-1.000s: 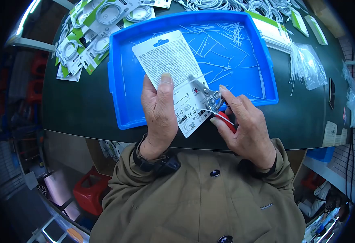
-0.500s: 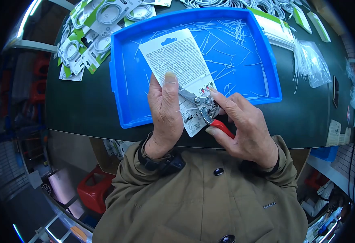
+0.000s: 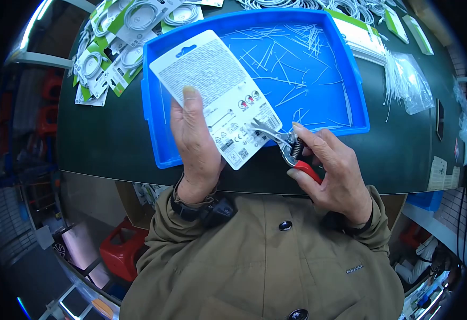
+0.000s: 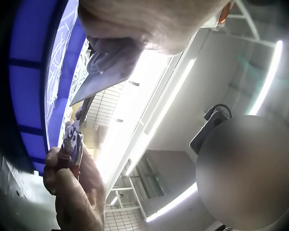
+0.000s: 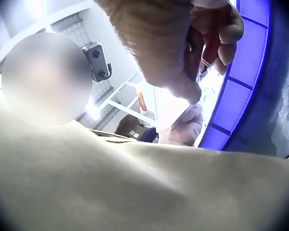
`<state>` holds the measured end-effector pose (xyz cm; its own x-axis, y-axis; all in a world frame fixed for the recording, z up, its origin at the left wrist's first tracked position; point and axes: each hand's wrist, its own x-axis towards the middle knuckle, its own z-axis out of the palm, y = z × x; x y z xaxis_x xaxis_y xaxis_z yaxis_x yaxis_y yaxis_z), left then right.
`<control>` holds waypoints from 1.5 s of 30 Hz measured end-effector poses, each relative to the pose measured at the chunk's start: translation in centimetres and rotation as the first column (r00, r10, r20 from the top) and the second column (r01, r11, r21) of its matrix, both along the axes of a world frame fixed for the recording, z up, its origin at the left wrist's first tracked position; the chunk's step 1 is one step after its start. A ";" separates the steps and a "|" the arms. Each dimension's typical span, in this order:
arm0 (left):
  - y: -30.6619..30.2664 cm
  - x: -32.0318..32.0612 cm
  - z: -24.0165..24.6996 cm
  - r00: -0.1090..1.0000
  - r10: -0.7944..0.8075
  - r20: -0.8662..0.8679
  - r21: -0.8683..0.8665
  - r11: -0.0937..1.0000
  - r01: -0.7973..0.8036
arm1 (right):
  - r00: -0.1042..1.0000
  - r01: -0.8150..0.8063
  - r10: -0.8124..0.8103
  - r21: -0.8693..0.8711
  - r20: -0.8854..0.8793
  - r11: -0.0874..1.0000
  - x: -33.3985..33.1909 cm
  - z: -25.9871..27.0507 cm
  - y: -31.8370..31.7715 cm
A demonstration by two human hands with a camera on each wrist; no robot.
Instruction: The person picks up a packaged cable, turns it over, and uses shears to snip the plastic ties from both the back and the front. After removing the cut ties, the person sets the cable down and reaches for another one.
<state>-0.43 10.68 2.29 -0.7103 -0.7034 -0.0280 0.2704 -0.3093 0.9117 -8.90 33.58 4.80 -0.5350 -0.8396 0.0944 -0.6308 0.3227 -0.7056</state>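
My left hand (image 3: 193, 146) holds a white printed package card (image 3: 204, 66) by its left side, thumb on the printed face, over the near part of the blue tray (image 3: 149, 125). A coiled white cable (image 4: 103, 60) shows on the card's other face in the left wrist view. My right hand (image 3: 335, 168) grips red-handled pruning shears (image 3: 287, 152) with a coil spring, thumb on one handle. Their blades are parted and overlap the card's lower right part in the head view. Many cut white cable-tie ends (image 3: 310, 40) lie scattered in the tray.
Packaged cables (image 3: 132, 32) on green and white cards are piled at the back left. Loose coiled cables (image 3: 286, 6) lie behind the tray. Right of it are a bundle of white cable ties (image 3: 396, 80) and a clear plastic bag (image 3: 415, 88).
The card has shifted left and tilted further left. The shears, earlier across the middle of the card, have drawn right and down to its lower right side. A white strip across the card no longer shows.
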 end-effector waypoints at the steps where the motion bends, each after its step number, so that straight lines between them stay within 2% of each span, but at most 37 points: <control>1: -0.2 0.1 0.4 1.000 0.012 -0.008 0.032 0.999 -0.012 | 1.000 -0.008 0.009 0.027 -0.024 1.000 0.0 0.0 0.2; 11: 0.1 0.0 0.4 0.999 -0.032 -0.013 0.011 0.999 0.032 | 0.995 -0.019 0.023 0.046 -0.096 0.999 0.4 0.0 -0.4; 20: 0.9 -0.1 -0.3 0.999 0.037 0.002 0.091 0.995 -0.037 | 0.989 0.002 0.012 0.093 -0.149 0.996 0.9 0.6 -0.4; 25: 1.2 -0.4 -0.3 1.000 0.021 -0.016 0.073 0.997 -0.020 | 0.987 0.026 -0.007 0.118 -0.162 0.993 1.2 0.9 -0.1; 34: 1.0 -0.4 -0.7 1.000 0.002 -0.017 -0.038 0.999 -0.002 | 0.995 0.068 -0.069 -0.024 -0.069 0.997 2.1 -1.0 0.2; 38: 0.9 -0.3 -1.1 0.999 -0.027 -0.021 -0.054 0.998 0.026 | 0.997 0.071 -0.071 -0.005 -0.028 0.997 2.4 -1.4 0.5; 41: 0.2 -0.3 -1.2 0.992 -0.088 -0.093 -0.052 0.995 0.084 | 0.995 0.086 -0.085 -0.029 0.047 0.996 2.1 -1.0 0.7; 43: -1.3 0.5 -1.0 0.983 -0.169 -0.075 -0.087 0.983 0.163 | 0.990 0.107 -0.098 -0.083 0.105 0.991 1.5 -0.3 0.7; 45: -3.0 1.3 -0.6 0.976 -0.212 -0.057 -0.125 0.971 0.204 | 0.994 0.100 -0.091 -0.159 0.064 0.982 0.3 0.1 0.7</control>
<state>0.85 7.70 1.69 -0.8386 -0.5354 0.1007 0.2755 -0.2573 0.9262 -8.57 34.25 4.93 -0.6205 -0.7603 0.1924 -0.5607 0.2586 -0.7866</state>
